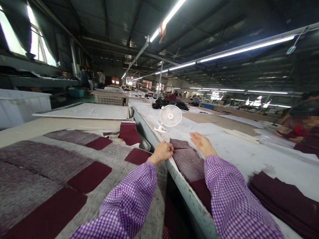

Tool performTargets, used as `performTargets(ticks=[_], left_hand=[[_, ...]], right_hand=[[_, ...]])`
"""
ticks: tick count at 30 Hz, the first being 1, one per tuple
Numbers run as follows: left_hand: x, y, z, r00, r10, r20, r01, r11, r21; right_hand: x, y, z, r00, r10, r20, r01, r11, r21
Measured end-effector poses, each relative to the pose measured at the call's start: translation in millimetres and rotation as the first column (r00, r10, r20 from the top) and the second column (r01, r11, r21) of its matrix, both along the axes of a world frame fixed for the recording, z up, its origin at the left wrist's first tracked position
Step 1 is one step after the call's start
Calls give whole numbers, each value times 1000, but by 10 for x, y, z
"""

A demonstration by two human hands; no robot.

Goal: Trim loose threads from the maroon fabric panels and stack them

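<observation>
A speckled maroon-grey fabric piece (189, 163) with a plain maroon end lies along the edge of the white-covered table. My left hand (162, 152) is closed, its fingertips pinching the left edge of this piece near its far end. Across from it, my right hand (201, 142) is open, palm turned inward and fingers stretched out, at the far right side of the piece. My right sleeve hides part of the fabric. Just beyond both hands stands a small white fan (170, 115).
To the left, a lower table carries speckled fabric panels (47, 157) and maroon pieces (89, 177). A gap runs between the tables. Dark maroon fabric is stacked (285, 202) at right. A person (307, 119) holds cloth at far right. A white bin (19, 106) stands left.
</observation>
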State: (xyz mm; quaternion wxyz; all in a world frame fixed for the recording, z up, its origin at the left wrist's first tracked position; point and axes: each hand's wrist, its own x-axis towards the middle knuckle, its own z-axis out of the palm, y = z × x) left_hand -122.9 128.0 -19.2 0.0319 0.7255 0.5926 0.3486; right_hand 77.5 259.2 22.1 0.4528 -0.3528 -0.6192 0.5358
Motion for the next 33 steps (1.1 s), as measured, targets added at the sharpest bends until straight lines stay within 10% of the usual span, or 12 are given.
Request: performTargets(ticks=[8,11,14,19,33], left_hand=[[29,13,-33,998,27,61,-26,999,-19],[35,2,-37,991,13,133,-7,999,-45],[25,3,-46,974,-6,228,26,996,-81],[-97,101,-19,902,-64,428,161,968,-193],[-368,284,117,691,-19,723,319,905,-282]], right_hand=[[471,-782,639,935,135,328,-131,991,-34],[554,-1481,675,542,389,745,-513,855,-73],[573,-2073,503,357,94,929,-696,691,198],[596,-2375,201,321,-216,922,-672,634,383],[648,-2319,171,371,-190,909,-631,666,397]])
